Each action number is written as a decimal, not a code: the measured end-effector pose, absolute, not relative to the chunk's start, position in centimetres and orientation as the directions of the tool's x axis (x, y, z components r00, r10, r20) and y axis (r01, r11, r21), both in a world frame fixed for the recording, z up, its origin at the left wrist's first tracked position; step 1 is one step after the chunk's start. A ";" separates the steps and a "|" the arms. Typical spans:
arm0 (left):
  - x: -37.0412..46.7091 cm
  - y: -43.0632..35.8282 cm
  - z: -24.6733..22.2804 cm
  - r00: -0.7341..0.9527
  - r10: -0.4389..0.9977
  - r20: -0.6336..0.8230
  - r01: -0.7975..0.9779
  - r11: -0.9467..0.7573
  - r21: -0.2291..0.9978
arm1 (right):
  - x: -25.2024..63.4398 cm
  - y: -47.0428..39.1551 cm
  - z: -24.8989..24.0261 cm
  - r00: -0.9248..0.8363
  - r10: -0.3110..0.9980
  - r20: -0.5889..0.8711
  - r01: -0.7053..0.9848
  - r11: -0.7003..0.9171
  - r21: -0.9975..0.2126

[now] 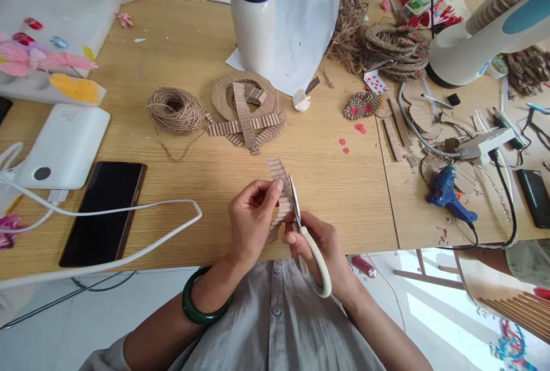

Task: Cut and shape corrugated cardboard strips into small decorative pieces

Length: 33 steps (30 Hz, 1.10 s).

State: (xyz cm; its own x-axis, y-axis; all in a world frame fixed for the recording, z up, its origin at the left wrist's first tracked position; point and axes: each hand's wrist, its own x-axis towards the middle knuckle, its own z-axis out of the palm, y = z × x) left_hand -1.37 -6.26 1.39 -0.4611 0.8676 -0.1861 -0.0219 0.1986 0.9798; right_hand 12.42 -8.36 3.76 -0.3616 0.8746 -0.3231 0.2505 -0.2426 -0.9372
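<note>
My left hand (254, 210) pinches a strip of corrugated cardboard (284, 206) between thumb and fingers, holding it upright over the table's front edge. In my right hand (320, 242) is a pair of scissors (313, 250) with cream handles. Their blades point away from me and lie along the right side of the strip; whether they are cutting into it I cannot tell. Beyond my hands, several more corrugated strips (244, 121) lie across flat cardboard rings (223, 96). A ball of jute twine (175, 109) sits to their left, its loose end trailing on the wood.
A white bottle (254, 21) stands on paper at the back. On the left are a phone (105, 213), a power bank (62, 144) and a looping white cable (158, 204). To the right lie a blue glue gun (449, 193), a power strip (485, 144) and coiled cardboard pieces (393, 50).
</note>
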 end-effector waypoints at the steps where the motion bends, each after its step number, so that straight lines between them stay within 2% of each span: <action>1: -1.4 -6.3 1.3 -0.458 0.867 -0.198 -0.039 0.203 0.978 | 12.4 -8.4 3.7 -0.362 0.876 -0.319 0.249 -0.239 -0.939; 20: -1.4 -6.4 0.8 -0.385 0.856 -0.345 -0.280 0.248 0.927 | 12.1 -8.7 3.2 -0.313 0.896 -0.315 0.304 -0.220 -0.927; 33: -1.7 -6.2 0.5 -0.392 0.862 -0.323 -0.251 0.237 0.938 | 12.2 -8.7 3.3 -0.315 0.889 -0.331 0.331 -0.224 -0.917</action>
